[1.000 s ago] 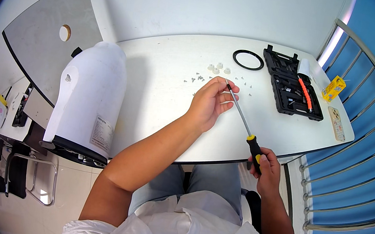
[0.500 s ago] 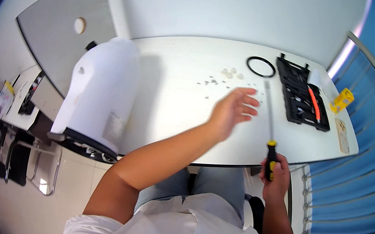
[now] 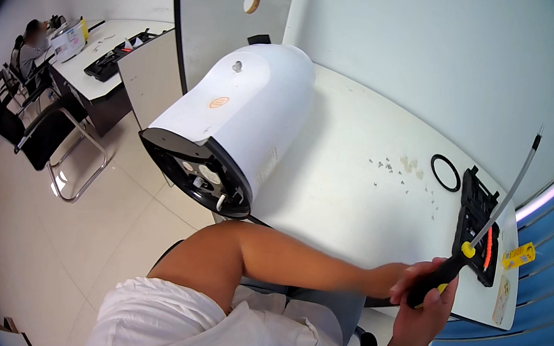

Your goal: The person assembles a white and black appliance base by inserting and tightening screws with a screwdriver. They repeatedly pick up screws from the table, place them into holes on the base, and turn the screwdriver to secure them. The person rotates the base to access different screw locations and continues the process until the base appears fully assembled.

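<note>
A long screwdriver with a black and yellow handle points up and away at the right, its thin metal shaft tilted over the tool case. My right hand is closed round its handle from below. Reaching across my body, my left hand has its fingers closed on the handle too, partly overlapping the right hand. To the left lies a large white appliance housing, its black underside toward me, with fittings and a short white tube inside. Several small screws and pale round caps lie on the table.
A black ring, an open black tool case with an orange-handled tool, a yellow box and a phone-shaped item occupy the white table's right end. A grey divider stands behind the housing. Far left, a person sits at another desk.
My view has swung left, showing more of the housing's underside. The left hand has come from above the table to the screwdriver handle. The screwdriver's tip has risen.
</note>
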A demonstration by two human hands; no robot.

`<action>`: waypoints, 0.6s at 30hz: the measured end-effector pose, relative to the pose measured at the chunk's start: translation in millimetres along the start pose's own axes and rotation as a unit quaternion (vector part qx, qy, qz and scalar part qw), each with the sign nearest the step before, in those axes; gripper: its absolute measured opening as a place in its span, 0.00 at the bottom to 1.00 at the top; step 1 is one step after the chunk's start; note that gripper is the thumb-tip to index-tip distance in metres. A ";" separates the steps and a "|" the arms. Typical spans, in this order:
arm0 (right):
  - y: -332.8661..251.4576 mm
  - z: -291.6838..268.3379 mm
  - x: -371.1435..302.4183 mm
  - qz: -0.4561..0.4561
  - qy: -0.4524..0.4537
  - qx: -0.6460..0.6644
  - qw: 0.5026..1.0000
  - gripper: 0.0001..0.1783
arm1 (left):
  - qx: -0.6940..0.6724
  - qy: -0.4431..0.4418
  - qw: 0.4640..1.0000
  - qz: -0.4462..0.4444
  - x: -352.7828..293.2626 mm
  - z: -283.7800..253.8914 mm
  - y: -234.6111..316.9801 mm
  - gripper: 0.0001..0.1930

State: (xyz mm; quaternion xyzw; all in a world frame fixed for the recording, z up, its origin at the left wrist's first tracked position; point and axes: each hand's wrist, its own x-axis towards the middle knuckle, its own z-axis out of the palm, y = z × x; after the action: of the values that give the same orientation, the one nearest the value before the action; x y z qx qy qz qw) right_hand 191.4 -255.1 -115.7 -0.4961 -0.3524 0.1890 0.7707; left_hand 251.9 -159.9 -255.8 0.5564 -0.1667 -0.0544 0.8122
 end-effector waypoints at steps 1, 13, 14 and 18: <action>-1.1 4.5 0.9 0.019 -0.022 0.002 1.000 0.34 | 0.009 0.006 1.000 0.026 -15.8 15.2 12.5 0.08; 33.7 74.4 34.6 0.077 -0.197 0.029 0.977 0.19 | 0.064 0.398 0.912 -0.082 -361.8 -1.5 127.7 0.11; 40.3 87.1 38.1 0.075 -0.185 0.028 0.979 0.19 | 0.034 0.542 0.836 -0.071 -377.0 -1.1 133.8 0.11; 43.8 135.6 49.2 0.052 -0.168 0.031 0.984 0.18 | -0.030 0.720 0.688 0.085 -399.4 -31.2 112.6 0.16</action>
State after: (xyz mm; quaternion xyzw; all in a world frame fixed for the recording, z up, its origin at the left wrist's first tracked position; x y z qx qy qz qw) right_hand 128.4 -118.8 -102.3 -0.4511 -0.4444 0.3202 0.7046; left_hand -123.6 19.4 -246.2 0.3833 0.4242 0.4272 0.7004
